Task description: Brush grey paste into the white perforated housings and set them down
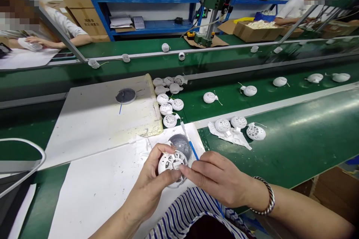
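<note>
White perforated plastic ball housing [171, 164] sits cupped in the left hand [148, 183], fingers closed around it, above a white sheet [92, 194]. Right hand [215, 177] lies just to its right, half closed, fingertips against the housing's face; any small part pinched there cannot be made out. Blue-handled swab [190, 143] runs beneath that hand, beside a dark grey dome [181, 145] behind the housing.
</note>
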`<state>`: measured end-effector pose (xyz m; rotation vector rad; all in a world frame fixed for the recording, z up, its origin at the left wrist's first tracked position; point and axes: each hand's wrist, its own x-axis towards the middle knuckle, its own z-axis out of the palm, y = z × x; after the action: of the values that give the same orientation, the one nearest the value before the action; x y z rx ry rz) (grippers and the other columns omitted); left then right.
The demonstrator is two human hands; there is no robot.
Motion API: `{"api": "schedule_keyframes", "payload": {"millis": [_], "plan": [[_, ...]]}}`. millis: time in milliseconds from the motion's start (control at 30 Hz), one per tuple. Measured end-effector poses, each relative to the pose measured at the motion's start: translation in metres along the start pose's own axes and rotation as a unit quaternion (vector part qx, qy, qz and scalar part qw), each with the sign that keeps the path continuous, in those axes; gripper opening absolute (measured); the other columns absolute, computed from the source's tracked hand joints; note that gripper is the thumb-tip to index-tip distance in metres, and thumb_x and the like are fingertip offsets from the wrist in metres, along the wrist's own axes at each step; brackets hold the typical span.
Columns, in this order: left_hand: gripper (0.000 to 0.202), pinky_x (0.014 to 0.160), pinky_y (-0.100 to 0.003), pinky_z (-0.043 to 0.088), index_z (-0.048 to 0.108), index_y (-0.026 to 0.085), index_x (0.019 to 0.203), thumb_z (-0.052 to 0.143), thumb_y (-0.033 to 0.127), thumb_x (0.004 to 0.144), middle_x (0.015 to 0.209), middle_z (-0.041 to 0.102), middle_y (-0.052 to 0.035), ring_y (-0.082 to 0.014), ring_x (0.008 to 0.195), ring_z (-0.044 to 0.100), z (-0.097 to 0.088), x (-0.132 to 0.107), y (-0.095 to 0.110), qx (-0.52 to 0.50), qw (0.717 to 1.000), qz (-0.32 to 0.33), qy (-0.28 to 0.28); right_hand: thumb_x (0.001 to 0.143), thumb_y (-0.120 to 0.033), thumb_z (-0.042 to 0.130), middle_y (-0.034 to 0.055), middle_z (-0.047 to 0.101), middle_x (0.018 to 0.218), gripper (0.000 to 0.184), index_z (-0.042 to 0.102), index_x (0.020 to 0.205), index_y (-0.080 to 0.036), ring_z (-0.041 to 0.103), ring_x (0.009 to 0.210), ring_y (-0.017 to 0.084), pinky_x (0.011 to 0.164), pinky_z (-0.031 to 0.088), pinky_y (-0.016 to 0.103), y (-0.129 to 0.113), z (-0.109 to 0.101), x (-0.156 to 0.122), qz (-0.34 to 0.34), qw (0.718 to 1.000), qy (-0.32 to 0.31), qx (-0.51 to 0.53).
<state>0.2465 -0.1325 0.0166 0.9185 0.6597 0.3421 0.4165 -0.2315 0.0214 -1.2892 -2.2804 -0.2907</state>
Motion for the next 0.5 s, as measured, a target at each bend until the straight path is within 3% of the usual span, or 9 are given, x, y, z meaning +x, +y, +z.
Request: {"api": "schedule_keyframes", "payload": {"millis": [100,200,400,500], "plan": [[0.020,0.063,-0.022,0.039,0.049,0.025,0.093,0.059,0.020,0.076,0.103,0.049,-0.0012,-0.0124,0.076,0.047,-0.003,0.001,0.001,-0.017,1.000,-0.002,-0.013,0.087,-0.009,0.037,0.0094,0.057,0.084,0.033,0.053,0.115,-0.003,0.048,0.074,0.017,0.062,0.045,0.031,0.001,-0.002,0.001,-0.001,1.000,0.000,0.004],[0.022,0.061,-0.022,0.039,0.049,0.025,0.092,0.062,0.021,0.076,0.103,0.048,-0.0011,-0.0121,0.076,0.047,-0.005,0.001,-0.002,-0.018,0.999,0.044,-0.010,0.088,-0.010,0.036,0.0092,0.058,0.084,0.033,0.055,0.114,-0.004,0.047,0.073,0.017,0.062,0.046,0.031,0.002,-0.002,0.002,-0.002,1.000,0.001,-0.002],[0.024,0.066,-0.022,0.042,0.047,0.023,0.088,0.065,0.017,0.073,0.102,0.048,-0.0009,-0.0132,0.083,0.048,0.002,0.002,-0.018,0.001,0.995,0.088,0.040,0.088,-0.010,0.035,0.0102,0.061,0.087,0.033,0.056,0.114,-0.003,0.050,0.076,0.018,0.065,0.048,0.032,0.003,0.006,-0.002,0.002,1.000,-0.009,0.025],[0.026,0.061,-0.022,0.043,0.047,0.022,0.086,0.067,0.018,0.069,0.104,0.050,-0.0011,-0.0140,0.080,0.051,-0.014,0.009,-0.014,0.012,0.995,0.079,0.067,0.086,-0.007,0.041,0.0115,0.062,0.093,0.032,0.054,0.114,-0.003,0.052,0.084,0.019,0.070,0.050,0.033,0.005,0.005,-0.004,0.016,0.997,0.015,0.072]]}}
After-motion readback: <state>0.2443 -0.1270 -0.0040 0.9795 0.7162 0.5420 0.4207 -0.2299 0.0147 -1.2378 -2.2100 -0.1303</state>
